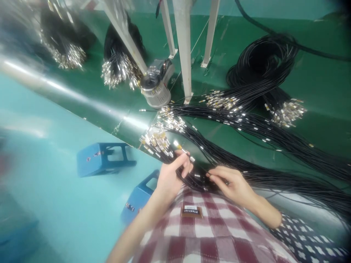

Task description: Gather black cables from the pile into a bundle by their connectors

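My left hand point(177, 170) is closed around a bundle of thin black cables point(189, 179) near the front edge of the green bench. Silver and yellowish cable ends point(157, 142) fan out just beyond its fingers. One end with a white tip point(178, 145) stands up by my left thumb. To the right, my right hand point(229, 181) pinches a thin dark strand, apparently a single black cable point(205, 171), between thumb and fingertips. The cables run off to the right behind my right hand.
On the green bench point(214, 142) stand white metal legs point(184, 51) and a grey round device point(157, 87). Coiled black cables point(263, 62) lie at the back right, more bundles point(120, 69) at the back left. Blue stools point(102, 159) stand on the floor left of the bench.
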A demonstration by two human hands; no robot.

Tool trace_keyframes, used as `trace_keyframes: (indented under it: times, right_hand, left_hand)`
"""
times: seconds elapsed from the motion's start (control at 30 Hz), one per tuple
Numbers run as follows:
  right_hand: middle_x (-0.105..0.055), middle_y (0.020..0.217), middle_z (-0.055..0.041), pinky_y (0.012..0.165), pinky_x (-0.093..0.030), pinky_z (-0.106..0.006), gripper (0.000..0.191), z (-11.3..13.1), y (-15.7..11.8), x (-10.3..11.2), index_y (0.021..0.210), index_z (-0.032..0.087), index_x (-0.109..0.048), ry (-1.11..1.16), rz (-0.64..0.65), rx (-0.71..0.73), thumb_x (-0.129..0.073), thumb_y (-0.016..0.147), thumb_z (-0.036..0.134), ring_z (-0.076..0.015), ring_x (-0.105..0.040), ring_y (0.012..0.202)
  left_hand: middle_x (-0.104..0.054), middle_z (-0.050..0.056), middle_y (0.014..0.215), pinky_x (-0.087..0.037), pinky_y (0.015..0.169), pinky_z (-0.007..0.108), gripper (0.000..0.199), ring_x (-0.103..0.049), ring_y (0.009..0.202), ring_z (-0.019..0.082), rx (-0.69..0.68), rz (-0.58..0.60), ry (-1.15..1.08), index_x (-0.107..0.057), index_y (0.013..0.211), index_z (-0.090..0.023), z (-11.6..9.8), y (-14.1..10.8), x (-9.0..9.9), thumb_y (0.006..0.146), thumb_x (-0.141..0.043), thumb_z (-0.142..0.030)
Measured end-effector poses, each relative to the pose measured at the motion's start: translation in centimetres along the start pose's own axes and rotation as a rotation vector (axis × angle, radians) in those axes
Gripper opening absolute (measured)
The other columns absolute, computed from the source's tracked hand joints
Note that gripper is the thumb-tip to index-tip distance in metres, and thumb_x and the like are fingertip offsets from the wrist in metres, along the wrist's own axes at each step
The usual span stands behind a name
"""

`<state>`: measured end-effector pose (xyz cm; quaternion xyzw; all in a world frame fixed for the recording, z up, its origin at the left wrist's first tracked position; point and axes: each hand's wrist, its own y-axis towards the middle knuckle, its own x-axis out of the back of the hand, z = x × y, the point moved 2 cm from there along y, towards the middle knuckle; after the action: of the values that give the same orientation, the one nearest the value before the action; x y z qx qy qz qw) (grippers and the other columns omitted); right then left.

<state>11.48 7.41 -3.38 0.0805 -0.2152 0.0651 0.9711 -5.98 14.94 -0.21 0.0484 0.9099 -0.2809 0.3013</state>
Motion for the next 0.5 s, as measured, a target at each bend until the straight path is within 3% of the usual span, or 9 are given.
trace_keyframes:
  times: [0.13, 0.27, 0.5]
  right_hand:
    - [-0.072, 0.082, -0.0056, 0.063, -0.053, -0.023, 0.014, 0.1, 0.1, 0.4, 0.095, 0.016, -0.067, 0.001, 0.015, -0.016, -0.054, 0.093, 0.013, -0.0127, -0.066, 0.069]
    - [-0.073, 0.084, -0.0054, 0.065, -0.053, -0.023, 0.015, -0.1, -0.6, 1.7, 0.098, 0.017, -0.067, -0.017, 0.032, -0.015, -0.054, 0.093, 0.012, -0.0126, -0.067, 0.072]
    - [-0.073, 0.087, -0.0059, 0.067, -0.053, -0.024, 0.014, -0.6, -2.6, 3.2, 0.098, 0.018, -0.067, -0.080, 0.079, -0.042, -0.055, 0.093, 0.014, -0.0141, -0.068, 0.075]
  left_hand:
    - [-0.048, -0.005, 0.050, -0.030, 0.050, 0.024, 0.009, -0.038, 0.038, 0.004, 0.023, 0.034, 0.065, -0.066, 0.081, -0.014, 0.0, -0.1, -0.2, 0.075, -0.072, -0.015]
    - [-0.051, -0.004, 0.058, -0.030, 0.051, 0.023, 0.024, -0.037, 0.042, 0.004, -0.006, 0.037, 0.000, -0.067, 0.104, -0.017, -0.3, -0.5, -0.3, 0.081, -0.070, -0.022]
    - [-0.055, -0.003, 0.059, -0.038, 0.057, 0.024, 0.013, -0.039, 0.042, 0.003, 0.026, -0.013, 0.028, -0.071, 0.089, -0.014, -0.2, -0.6, -0.3, 0.081, -0.070, -0.025]
